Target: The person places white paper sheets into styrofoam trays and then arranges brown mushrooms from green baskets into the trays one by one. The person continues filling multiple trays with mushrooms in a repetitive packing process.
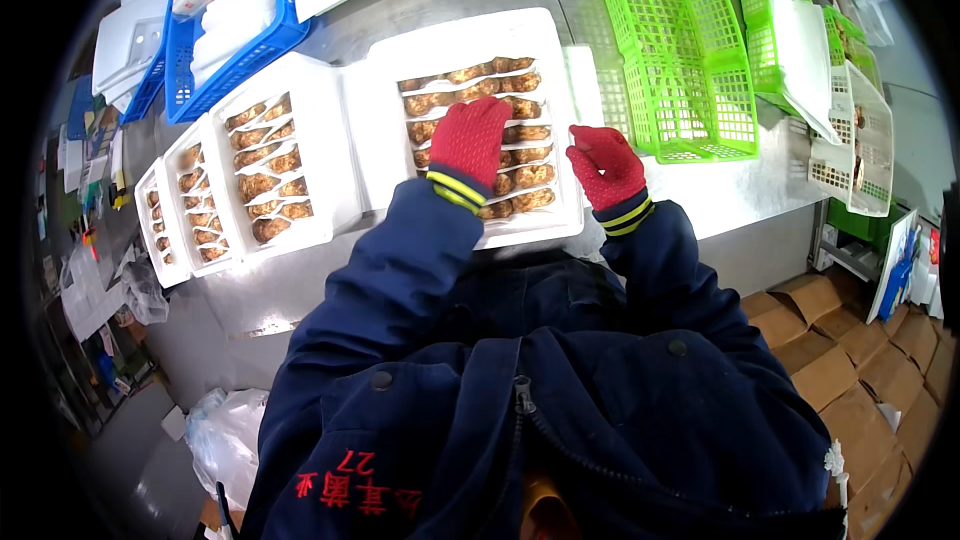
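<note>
In front of me lies a white foam box [465, 37] with rows of brown mottled mushrooms [534, 175], parted by thin white strips. My left hand [471, 136], in a red dotted knit glove, is over the middle rows with its fingers pointing down. It hides the mushrooms under it, and I cannot tell whether it grips one. Just past the box's right edge is my right hand [609, 165], gloved alike. Its fingers are loosely curled, thumb and fingertips apart, and nothing shows between them.
More foam boxes of mushrooms [259, 172] stand in a row to the left. A blue basket [225, 79] holds white packs behind them. Bright green baskets [679, 60] and a white basket [870, 142] stand right on the metal table [757, 195]. Cardboard boxes [847, 375] cover the floor.
</note>
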### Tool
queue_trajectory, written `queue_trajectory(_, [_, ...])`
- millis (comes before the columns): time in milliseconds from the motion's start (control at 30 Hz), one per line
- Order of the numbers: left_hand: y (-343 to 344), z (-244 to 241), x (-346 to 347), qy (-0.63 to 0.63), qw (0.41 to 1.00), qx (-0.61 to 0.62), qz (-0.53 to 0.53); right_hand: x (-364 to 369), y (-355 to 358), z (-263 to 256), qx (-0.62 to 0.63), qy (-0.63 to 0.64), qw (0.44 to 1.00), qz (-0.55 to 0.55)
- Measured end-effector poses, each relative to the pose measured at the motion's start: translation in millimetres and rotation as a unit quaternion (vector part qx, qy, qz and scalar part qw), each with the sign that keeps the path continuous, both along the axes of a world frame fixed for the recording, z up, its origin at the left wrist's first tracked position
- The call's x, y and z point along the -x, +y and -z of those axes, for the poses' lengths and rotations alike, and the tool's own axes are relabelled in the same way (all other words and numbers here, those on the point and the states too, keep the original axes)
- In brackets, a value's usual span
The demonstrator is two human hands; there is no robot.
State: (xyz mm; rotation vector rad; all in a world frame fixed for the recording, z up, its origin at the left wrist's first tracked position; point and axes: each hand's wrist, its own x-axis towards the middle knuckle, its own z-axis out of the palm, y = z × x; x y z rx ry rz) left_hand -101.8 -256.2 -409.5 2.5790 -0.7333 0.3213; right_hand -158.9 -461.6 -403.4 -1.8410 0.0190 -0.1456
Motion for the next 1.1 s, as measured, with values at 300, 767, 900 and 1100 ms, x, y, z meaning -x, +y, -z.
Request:
queue_trajectory(300, [-11, -8, -36, 0.086, 0.97, -0.212, 0.079, -1, -2, -10, 0.085, -0.023, 0.996, -0.008])
queue_trajectory(767, [-14, 8, -38, 0.106, 0.976, -0.175, 0.077, -2, -1, -7, 0.094, -0.019, 0.995, -0.012])
queue_trajectory(900, [-11, 12, -36, 0.088, 0.987, -0.11, 0.082, -5, 0, -6, 0.108, -0.028, 0.994, -0.011])
queue_trajectory(1100, [31, -14, -36, 0.043, 0.991, 0.104, -0.078, -6, -3, -6, 0.112, -0.031, 0.993, -0.017])
